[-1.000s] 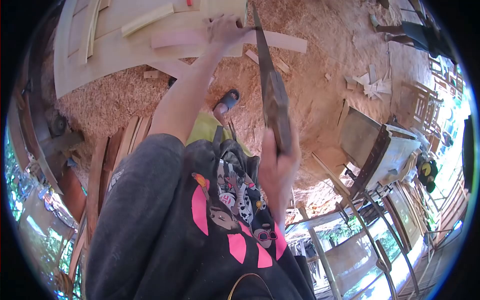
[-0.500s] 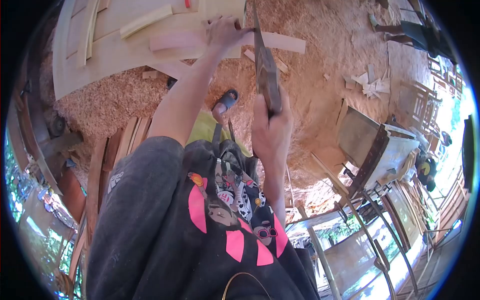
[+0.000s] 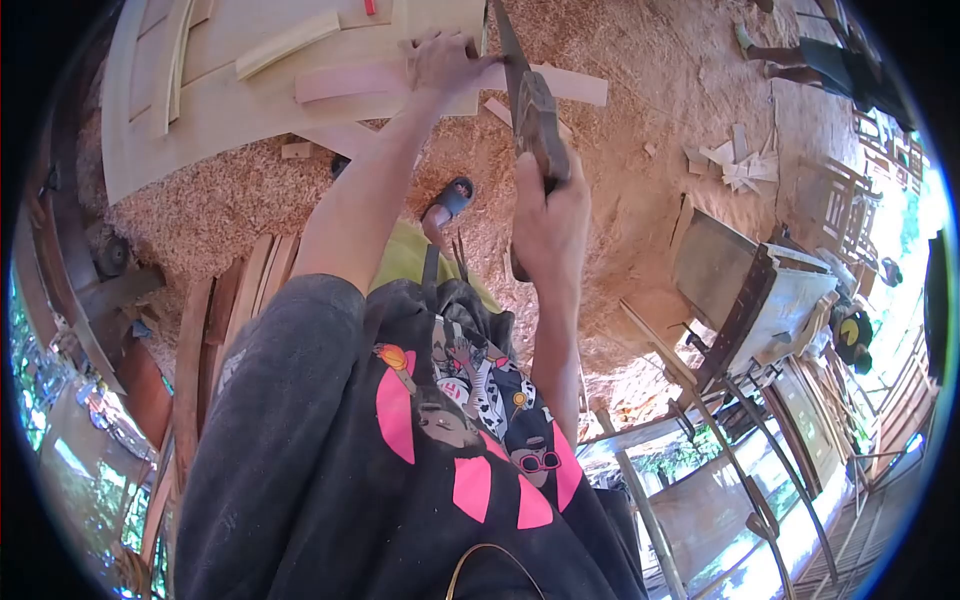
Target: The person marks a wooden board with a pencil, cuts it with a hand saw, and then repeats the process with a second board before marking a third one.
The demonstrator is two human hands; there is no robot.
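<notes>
Handsaw point(image 3: 538, 115) points forward from the clasping right hand point(image 3: 553, 220).

I can see a thin, pale pinkish strip of wood point(image 3: 352, 82) lying flat across the worktop point(image 3: 225, 125), one end jutting out beyond the edge with nothing under it. It looks smooth and straight-sided. Crossing it just past that edge is a handsaw point(image 3: 536, 112), its narrow, dark grey blade pointing away from the person and its far tip out of sight. The brown handle looks wooden and worn. Whether the teeth have bitten in, I can't tell.
</notes>
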